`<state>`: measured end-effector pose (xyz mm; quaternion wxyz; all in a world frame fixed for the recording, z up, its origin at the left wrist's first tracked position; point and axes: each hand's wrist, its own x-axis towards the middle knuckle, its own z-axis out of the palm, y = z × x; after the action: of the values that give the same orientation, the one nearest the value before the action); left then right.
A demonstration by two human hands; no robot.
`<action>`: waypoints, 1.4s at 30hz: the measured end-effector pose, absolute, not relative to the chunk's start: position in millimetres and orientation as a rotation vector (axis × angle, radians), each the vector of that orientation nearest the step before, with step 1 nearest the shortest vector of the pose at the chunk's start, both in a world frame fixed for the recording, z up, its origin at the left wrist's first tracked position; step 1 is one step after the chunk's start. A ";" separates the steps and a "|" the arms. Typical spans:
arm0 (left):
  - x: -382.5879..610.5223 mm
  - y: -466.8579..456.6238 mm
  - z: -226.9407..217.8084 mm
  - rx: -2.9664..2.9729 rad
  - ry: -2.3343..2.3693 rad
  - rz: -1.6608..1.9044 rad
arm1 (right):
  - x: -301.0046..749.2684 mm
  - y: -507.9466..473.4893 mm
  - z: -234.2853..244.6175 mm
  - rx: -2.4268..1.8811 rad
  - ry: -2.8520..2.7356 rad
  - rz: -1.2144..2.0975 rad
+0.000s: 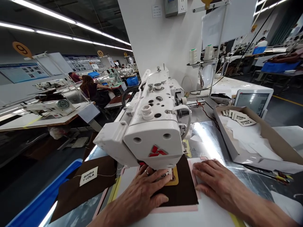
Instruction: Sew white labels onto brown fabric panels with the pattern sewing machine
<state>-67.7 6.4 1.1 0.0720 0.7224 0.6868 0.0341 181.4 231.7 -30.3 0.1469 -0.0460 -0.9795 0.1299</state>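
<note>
A white sewing machine (pixel 151 126) fills the middle of the view. Under its head lies a dark brown fabric piece (pixel 183 189) on a pink template (pixel 175 208). My left hand (pixel 142 192) lies flat on the brown fabric, fingers spread, with a ring on one finger, fingertips near a white label in a yellow frame (pixel 174 178). My right hand (pixel 213 181) rests flat at the fabric's right edge, fingers stretched toward it. Neither hand holds anything.
Another brown piece with a sewn "BIMBA Y LOLA" label (pixel 88 175) lies at the left beside a blue bin (pixel 42 201). A cardboard box of labels (pixel 248 138) and a small screen (pixel 253 101) stand at the right. A person (pixel 91 88) sits at a far workstation.
</note>
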 end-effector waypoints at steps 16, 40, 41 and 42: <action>-61.4 16.4 -1.4 1.941 2.184 0.231 | 185.5 243.5 -37.9 -0.130 -2.814 0.262; -89.0 -60.2 -8.9 2.138 2.426 0.324 | 191.7 222.0 -15.3 -0.055 -2.696 0.301; -84.5 -62.2 -9.6 2.130 2.431 0.332 | 192.3 220.7 -13.1 -0.038 -2.693 0.308; -80.0 -63.7 -10.4 2.118 2.437 0.333 | 193.3 219.7 -11.4 -0.018 -2.696 0.311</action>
<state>-80.0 -63.7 -10.4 -0.0523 0.6517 0.7497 0.1023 193.3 219.7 -11.4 0.2122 -0.0066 -0.9708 0.1119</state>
